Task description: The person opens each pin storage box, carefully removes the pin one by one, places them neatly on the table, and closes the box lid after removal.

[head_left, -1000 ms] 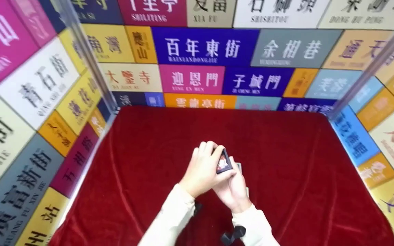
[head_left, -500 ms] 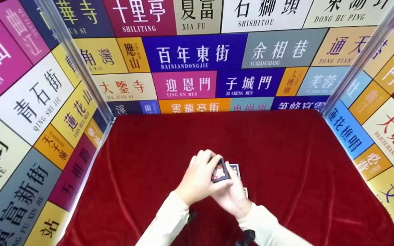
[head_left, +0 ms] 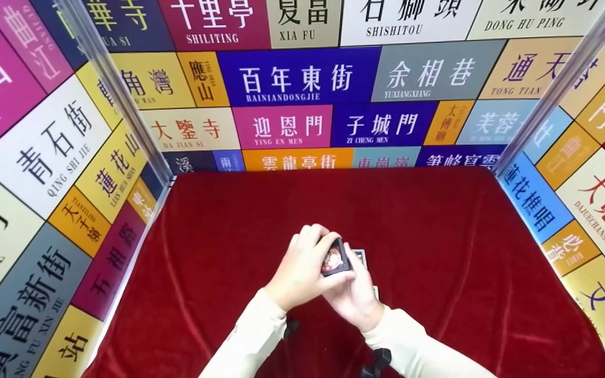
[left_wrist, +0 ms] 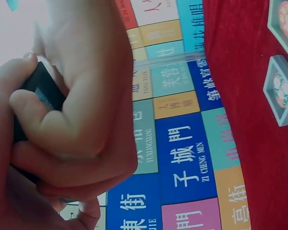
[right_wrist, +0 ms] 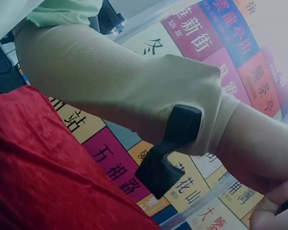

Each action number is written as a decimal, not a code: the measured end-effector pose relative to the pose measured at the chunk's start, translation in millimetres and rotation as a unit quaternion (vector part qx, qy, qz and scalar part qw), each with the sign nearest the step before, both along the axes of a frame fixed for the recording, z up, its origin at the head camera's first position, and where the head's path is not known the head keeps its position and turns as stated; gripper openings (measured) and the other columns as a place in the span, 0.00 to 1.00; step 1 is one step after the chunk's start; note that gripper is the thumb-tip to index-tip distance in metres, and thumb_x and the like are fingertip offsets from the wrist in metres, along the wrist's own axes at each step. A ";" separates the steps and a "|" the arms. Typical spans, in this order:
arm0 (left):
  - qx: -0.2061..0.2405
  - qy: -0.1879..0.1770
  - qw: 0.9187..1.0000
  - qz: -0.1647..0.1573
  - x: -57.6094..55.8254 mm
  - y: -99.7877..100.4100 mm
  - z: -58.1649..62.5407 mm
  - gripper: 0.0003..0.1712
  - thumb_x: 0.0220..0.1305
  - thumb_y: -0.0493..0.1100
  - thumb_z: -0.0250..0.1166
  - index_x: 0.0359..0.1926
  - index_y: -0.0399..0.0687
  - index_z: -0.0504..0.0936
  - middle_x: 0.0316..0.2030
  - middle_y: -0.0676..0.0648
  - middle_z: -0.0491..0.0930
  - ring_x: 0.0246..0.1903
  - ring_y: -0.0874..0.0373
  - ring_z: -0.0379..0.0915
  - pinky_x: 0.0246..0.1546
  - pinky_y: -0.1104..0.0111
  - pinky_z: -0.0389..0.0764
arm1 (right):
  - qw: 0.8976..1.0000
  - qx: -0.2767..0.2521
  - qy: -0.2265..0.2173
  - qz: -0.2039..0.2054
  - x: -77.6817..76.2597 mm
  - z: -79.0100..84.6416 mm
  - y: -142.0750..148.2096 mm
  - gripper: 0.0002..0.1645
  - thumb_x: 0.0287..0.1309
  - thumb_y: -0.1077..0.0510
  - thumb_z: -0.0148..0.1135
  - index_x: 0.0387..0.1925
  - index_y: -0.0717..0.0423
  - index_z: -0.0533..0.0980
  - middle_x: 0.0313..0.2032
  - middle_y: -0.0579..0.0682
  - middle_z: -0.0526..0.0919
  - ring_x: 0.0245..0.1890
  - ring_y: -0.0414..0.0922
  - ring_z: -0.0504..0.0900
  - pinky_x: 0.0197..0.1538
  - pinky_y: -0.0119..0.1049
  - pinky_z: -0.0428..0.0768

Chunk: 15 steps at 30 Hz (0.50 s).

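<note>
In the head view my left hand (head_left: 298,268) grips a small black square picture frame (head_left: 335,260). Its fingers curl over the far edge and the thumb lies along the near one. A red and white picture shows inside the frame, tilted toward the camera. My right hand (head_left: 357,299) holds the same frame from the right and below, its fingers mostly hidden behind it. The left wrist view has fingers of both hands wrapped around the dark frame (left_wrist: 47,84). Only a fingertip area of the left hand (right_wrist: 273,213) shows in the right wrist view's corner.
Pale grey small frames lie on the red velvet cloth (head_left: 218,236), one grey frame (head_left: 361,256) partly hidden behind the right hand. In the left wrist view, a light frame (left_wrist: 270,93) holds a round floral picture. Panels of coloured street-name signs (head_left: 297,76) enclose three sides.
Since one second ago, the hands and black frame sit slightly left and lower in the head view, which has itself shifted. The grip on the black frame looks the same.
</note>
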<state>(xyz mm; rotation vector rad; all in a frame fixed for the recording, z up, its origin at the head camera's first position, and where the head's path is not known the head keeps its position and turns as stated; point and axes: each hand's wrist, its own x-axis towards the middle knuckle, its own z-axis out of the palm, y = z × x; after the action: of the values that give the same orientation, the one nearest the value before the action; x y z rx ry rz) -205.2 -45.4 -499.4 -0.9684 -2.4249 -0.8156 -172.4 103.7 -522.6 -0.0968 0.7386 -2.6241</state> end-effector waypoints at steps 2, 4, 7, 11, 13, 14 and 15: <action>0.011 -0.005 1.000 0.001 -0.2 -2.1 1.0 0.38 0.62 0.70 0.76 0.60 0.47 0.84 0.52 0.49 0.75 0.51 0.53 0.69 0.49 0.57 0.71 | 1.000 0.013 0.019 0.018 -1.5 -0.3 3.4 0.27 0.88 0.41 0.38 0.64 0.47 0.79 0.59 0.48 0.83 0.58 0.44 0.80 0.62 0.38 0.77; 0.022 -0.006 1.000 0.003 0.0 -4.3 1.8 0.37 0.62 0.69 0.77 0.59 0.48 0.84 0.52 0.50 0.75 0.51 0.53 0.69 0.49 0.56 0.71 | 0.998 0.020 0.038 0.040 -4.0 -0.8 7.2 0.24 0.85 0.45 0.44 0.66 0.47 0.78 0.60 0.49 0.82 0.58 0.45 0.80 0.61 0.40 0.77; 0.032 -0.008 0.999 0.004 0.5 -7.6 2.6 0.35 0.61 0.68 0.78 0.58 0.50 0.85 0.51 0.50 0.76 0.51 0.54 0.69 0.49 0.56 0.71 | 0.996 0.020 0.057 0.070 -8.0 -1.6 12.1 0.27 0.72 0.49 0.54 0.70 0.46 0.76 0.61 0.50 0.82 0.58 0.46 0.80 0.59 0.42 0.78; 0.036 -0.020 0.999 -0.003 0.0 -10.3 3.0 0.35 0.59 0.66 0.81 0.59 0.51 0.86 0.52 0.51 0.76 0.52 0.55 0.69 0.50 0.56 0.70 | 0.993 0.012 0.066 0.095 -11.9 -3.0 16.5 0.34 0.64 0.49 0.60 0.72 0.41 0.75 0.64 0.51 0.80 0.60 0.47 0.80 0.60 0.45 0.78; 0.036 -0.030 0.999 -0.007 -0.8 -11.2 3.7 0.35 0.58 0.65 0.81 0.59 0.51 0.86 0.53 0.52 0.76 0.52 0.56 0.69 0.51 0.56 0.70 | 0.992 0.007 0.066 0.103 -13.1 -3.3 17.7 0.34 0.65 0.49 0.61 0.72 0.42 0.75 0.66 0.50 0.80 0.61 0.47 0.80 0.61 0.46 0.78; 0.038 -0.034 0.999 -0.009 -1.1 -11.8 4.4 0.35 0.57 0.64 0.82 0.59 0.51 0.86 0.53 0.52 0.76 0.53 0.56 0.69 0.51 0.56 0.71 | 0.992 0.004 0.066 0.106 -13.7 -3.4 18.0 0.33 0.66 0.49 0.61 0.72 0.42 0.76 0.66 0.50 0.80 0.62 0.47 0.80 0.62 0.46 0.78; 0.038 -0.039 0.998 -0.010 -1.3 -12.4 5.3 0.35 0.57 0.64 0.82 0.59 0.51 0.86 0.53 0.52 0.76 0.53 0.56 0.69 0.52 0.56 0.71 | 0.991 0.000 0.068 0.111 -14.2 -3.3 18.1 0.33 0.67 0.50 0.60 0.73 0.42 0.76 0.67 0.50 0.80 0.63 0.47 0.80 0.63 0.47 0.78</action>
<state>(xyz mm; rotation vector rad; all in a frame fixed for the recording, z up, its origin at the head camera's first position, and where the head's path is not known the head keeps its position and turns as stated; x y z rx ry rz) -206.5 -57.8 -494.2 -0.9507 -2.4325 -0.9626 -186.6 121.8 -525.8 -0.3411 0.7283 -2.4230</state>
